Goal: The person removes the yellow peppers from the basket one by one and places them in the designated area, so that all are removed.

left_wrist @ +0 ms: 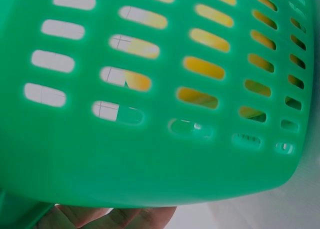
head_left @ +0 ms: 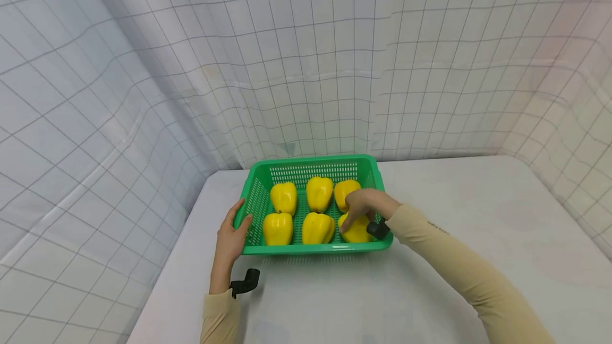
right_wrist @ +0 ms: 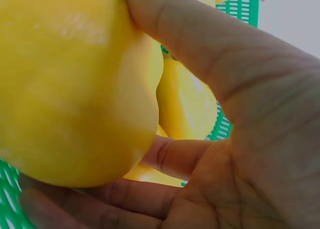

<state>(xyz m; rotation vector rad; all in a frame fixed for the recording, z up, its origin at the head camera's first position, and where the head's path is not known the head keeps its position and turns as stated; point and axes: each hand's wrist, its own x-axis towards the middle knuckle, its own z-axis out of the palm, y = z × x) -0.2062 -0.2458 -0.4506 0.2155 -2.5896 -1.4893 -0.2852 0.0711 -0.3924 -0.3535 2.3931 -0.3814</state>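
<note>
A green plastic basket (head_left: 315, 249) with slotted walls holds several yellow bell peppers in two rows. At its left rim, my left hand (head_left: 231, 238) grips the edge, thumb over the near side. In the left wrist view the basket wall (left_wrist: 150, 164) fills the picture, and only some left fingers (left_wrist: 120, 216) show below it. My right hand (head_left: 365, 203) reaches into the front right corner and holds a yellow bell pepper (head_left: 356, 231). The right wrist view shows this pepper (right_wrist: 75, 94) between the thumb and the fingers beneath it.
Other peppers lie close by: one behind the held pepper (head_left: 345, 191), one at front middle (head_left: 316, 228) and one at front left (head_left: 278, 229). The basket stands on a white-covered table (head_left: 454, 195). White gridded curtains (head_left: 334, 68) hang behind and at both sides.
</note>
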